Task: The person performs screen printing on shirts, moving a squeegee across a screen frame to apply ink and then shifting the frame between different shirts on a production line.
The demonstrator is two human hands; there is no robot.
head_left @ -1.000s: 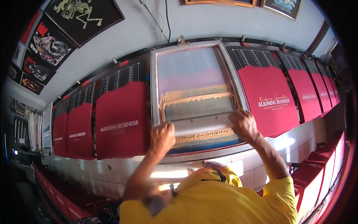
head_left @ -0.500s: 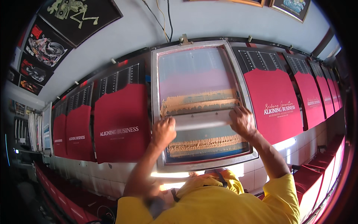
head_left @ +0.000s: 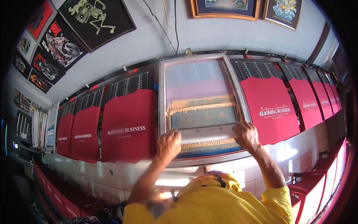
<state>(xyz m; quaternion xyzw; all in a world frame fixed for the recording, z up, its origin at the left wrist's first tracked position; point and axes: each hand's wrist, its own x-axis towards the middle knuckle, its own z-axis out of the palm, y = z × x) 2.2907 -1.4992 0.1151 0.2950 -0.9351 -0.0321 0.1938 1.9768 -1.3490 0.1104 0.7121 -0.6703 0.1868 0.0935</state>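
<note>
A wide grey squeegee (head_left: 207, 133) lies across the mesh of a metal-framed printing screen (head_left: 162, 89). My left hand (head_left: 169, 145) is closed on the squeegee's left end, and my right hand (head_left: 246, 136) grips its right end. Behind the squeegee, thin script lettering shows in the mesh. Tan ink (head_left: 201, 101) lies in a ragged band beyond that lettering, and another streak of it sits just in front of the blade. A red shirt beneath the screen is only faintly visible through the mesh.
Red shirts (head_left: 128, 112) with white print lie on black boards to the left, and more red shirts (head_left: 270, 100) to the right. A dark rail (head_left: 147, 62) runs behind the boards. Posters (head_left: 99, 22) hang on the wall. Red-covered stands (head_left: 317, 186) are at lower right.
Both hands have drawn the squeegee toward me across the screen, up to the near ink streak. Script lettering has come into sight behind it. The whole view has shifted slightly.
</note>
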